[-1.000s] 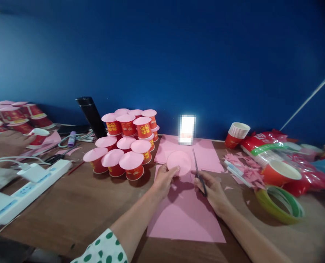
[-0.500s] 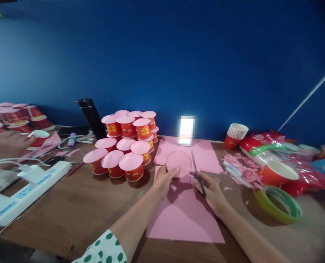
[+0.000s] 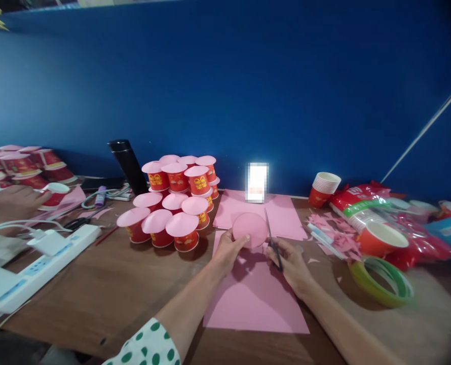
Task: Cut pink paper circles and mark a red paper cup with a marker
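Note:
A round pink paper disc (image 3: 250, 228) is pinched at its lower left edge by my left hand (image 3: 228, 252), thumb on top. My right hand (image 3: 291, 262) is closed around a pair of dark-handled scissors (image 3: 274, 248), whose blades point up and away, close beside the disc's right edge. Both hands are above a pink paper sheet (image 3: 256, 304) on the brown table. Behind it lies more pink paper (image 3: 286, 218). Left of my hands stand several red paper cups (image 3: 183, 235), stacked in two levels and topped with pink paper discs.
Pink scraps (image 3: 337, 235), a green-yellow tape roll (image 3: 400, 289), stacked cups (image 3: 324, 190) and red plastic packaging (image 3: 362, 197) lie right. A bright blurred screen (image 3: 256, 182) leans at the wall. Left are a black flask (image 3: 125, 162), power strip (image 3: 46, 274) and another person's hand (image 3: 14, 205) with a cup.
The view has shifted slightly. The disc sits a touch lower and farther right in view, still in my left hand; the scissors stay beside its right edge.

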A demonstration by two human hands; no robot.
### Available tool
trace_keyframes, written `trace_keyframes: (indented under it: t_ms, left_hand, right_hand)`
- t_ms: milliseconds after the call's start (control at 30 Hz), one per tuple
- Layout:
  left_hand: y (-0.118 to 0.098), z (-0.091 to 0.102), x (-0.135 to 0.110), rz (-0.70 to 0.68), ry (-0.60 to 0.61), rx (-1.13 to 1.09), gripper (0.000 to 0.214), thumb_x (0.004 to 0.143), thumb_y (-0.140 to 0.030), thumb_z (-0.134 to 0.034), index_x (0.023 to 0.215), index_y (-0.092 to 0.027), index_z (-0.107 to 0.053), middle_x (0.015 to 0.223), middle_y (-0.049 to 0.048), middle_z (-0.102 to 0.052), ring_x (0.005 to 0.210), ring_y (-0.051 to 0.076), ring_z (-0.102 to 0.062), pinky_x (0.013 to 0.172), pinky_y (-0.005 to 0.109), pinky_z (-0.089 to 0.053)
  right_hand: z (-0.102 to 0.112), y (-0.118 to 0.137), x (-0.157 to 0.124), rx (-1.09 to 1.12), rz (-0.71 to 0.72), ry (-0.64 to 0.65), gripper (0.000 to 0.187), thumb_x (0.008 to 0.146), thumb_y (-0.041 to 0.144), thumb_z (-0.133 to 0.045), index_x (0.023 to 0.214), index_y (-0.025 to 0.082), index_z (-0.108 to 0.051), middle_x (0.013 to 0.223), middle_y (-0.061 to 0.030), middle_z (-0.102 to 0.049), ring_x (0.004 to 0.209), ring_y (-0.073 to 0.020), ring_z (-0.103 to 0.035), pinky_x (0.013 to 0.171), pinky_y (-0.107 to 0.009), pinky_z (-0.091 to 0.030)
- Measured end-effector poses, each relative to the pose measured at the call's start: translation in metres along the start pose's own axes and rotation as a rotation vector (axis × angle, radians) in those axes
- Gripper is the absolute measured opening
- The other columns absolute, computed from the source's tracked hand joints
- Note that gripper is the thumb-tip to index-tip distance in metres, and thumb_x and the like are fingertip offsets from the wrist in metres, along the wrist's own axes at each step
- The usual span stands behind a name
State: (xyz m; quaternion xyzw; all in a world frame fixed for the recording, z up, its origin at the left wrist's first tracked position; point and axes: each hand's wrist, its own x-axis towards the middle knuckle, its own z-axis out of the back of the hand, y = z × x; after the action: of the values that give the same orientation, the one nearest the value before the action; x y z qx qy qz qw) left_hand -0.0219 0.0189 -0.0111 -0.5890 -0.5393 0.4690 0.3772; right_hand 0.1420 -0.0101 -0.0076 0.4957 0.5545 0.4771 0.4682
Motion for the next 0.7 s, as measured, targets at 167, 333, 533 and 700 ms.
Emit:
trace_keyframes:
  t_ms: [167,333,533,700]
  left_hand:
    - [-0.003,-0.001,-0.002,0.029,-0.013,0.019,0.025,0.062,-0.031,-0.076,0.078,-0.014,-0.066,0.052,-0.0011,-0.059,0.042,0.008,-0.046,0.041,0.019,-0.037]
    - [0.003,0.000,-0.001,-0.027,0.009,-0.020,0.026,0.063,-0.030,-0.077,0.080,-0.014,-0.067,0.061,0.0024,-0.065,0.050,0.010,-0.054,0.048,0.021,-0.042]
    - [0.013,0.004,0.003,-0.096,0.041,-0.035,0.035,0.063,-0.034,-0.078,0.088,-0.012,-0.069,0.083,0.0101,-0.072,0.068,0.017,-0.063,0.061,0.025,-0.049]
    - [0.018,0.006,0.006,-0.106,0.022,-0.026,0.034,0.061,-0.035,-0.079,0.084,-0.012,-0.068,0.076,0.0081,-0.070,0.068,0.017,-0.063,0.063,0.026,-0.049]
  right_hand:
    - [-0.001,0.003,-0.001,-0.004,-0.018,-0.015,0.053,0.059,0.047,-0.083,0.100,0.018,-0.067,0.062,0.0030,-0.058,0.051,-0.0100,-0.050,0.043,-0.020,-0.041]
    - [-0.002,0.004,-0.002,0.006,-0.004,-0.015,0.051,0.058,0.047,-0.084,0.097,0.018,-0.068,0.060,0.0031,-0.057,0.049,-0.0093,-0.048,0.042,-0.020,-0.039]
    - [0.000,0.000,0.001,0.006,0.028,0.014,0.049,0.058,0.045,-0.084,0.096,0.018,-0.068,0.065,0.0018,-0.059,0.051,-0.0095,-0.049,0.042,-0.020,-0.039]
    - [-0.001,-0.001,0.001,0.012,0.017,0.018,0.050,0.058,0.045,-0.084,0.097,0.018,-0.067,0.065,0.0024,-0.059,0.050,-0.0093,-0.049,0.042,-0.020,-0.040]
